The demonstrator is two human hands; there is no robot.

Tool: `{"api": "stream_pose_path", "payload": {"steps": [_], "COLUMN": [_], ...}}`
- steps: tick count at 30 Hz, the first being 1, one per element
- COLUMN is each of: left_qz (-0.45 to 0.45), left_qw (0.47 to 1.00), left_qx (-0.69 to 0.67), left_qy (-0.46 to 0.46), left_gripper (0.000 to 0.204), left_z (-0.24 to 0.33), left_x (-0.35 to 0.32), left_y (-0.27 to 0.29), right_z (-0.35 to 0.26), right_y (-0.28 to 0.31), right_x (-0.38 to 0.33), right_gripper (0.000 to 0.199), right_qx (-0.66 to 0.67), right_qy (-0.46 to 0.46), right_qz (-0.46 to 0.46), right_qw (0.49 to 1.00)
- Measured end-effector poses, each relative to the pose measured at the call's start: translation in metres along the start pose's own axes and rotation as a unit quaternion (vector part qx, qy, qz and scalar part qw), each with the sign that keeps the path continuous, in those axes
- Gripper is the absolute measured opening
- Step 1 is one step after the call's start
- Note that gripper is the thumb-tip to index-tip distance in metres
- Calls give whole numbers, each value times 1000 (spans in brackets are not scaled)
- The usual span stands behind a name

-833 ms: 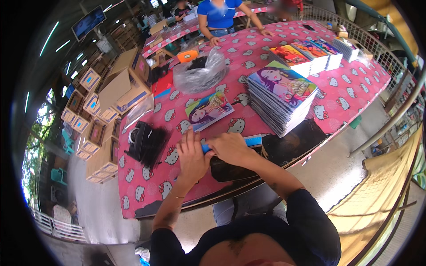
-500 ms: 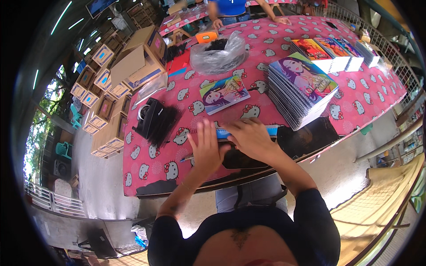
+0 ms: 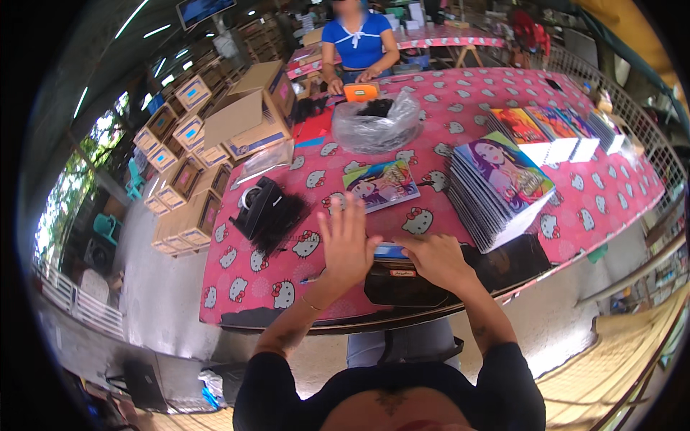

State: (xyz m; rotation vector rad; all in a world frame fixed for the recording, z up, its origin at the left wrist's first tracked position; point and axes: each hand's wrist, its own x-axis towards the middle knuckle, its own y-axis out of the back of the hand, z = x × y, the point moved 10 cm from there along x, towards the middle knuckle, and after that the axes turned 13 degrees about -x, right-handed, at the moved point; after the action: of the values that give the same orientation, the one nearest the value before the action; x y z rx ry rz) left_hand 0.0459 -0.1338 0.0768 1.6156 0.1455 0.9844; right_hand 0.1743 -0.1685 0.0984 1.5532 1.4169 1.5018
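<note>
At the near edge of the table, a narrow blue item (image 3: 392,251) lies crosswise between my hands; only a strip of it shows, and its kind is unclear. My left hand (image 3: 346,243) is at its left end, fingers stretched out and thumb toward the strip. Over its right part my right hand (image 3: 437,260) has its fingers bent together and pressed on it. Just nearer to me is a black flat piece (image 3: 402,291) with a small orange label. Beyond my hands lies a notebook (image 3: 381,185) with a colourful illustrated cover.
Similar spiral notebooks form a tall stack (image 3: 499,190) at right, with more piles (image 3: 557,133) behind. A black tape dispenser (image 3: 262,208) stands left. Farther back are a clear plastic bag (image 3: 377,126), an orange box (image 3: 361,92), a large carton (image 3: 251,108) and a co-worker (image 3: 359,43).
The view has tilted up, bringing more of the co-worker into sight. My right hand's fingers have bent further in, and less of the blue strip shows. My left hand's fingers are still stretched out.
</note>
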Motion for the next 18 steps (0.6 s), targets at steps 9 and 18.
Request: {"api": "stream_pose_path", "payload": {"steps": [9, 18], "left_qz": [-25, -88], "left_qw": [999, 993], "left_qx": [-5, -66], "left_qy": [-33, -41], "left_gripper": [96, 90], "left_z": [15, 33], "left_x": [3, -17], "left_y": [-8, -30], "right_z": [-1, 2], "right_y": [-6, 0], "right_x": [0, -1], "right_gripper": [28, 32], "right_qx": [-33, -30], "right_qy": [25, 16], "right_qz": [3, 11], "right_qw": [999, 999]}}
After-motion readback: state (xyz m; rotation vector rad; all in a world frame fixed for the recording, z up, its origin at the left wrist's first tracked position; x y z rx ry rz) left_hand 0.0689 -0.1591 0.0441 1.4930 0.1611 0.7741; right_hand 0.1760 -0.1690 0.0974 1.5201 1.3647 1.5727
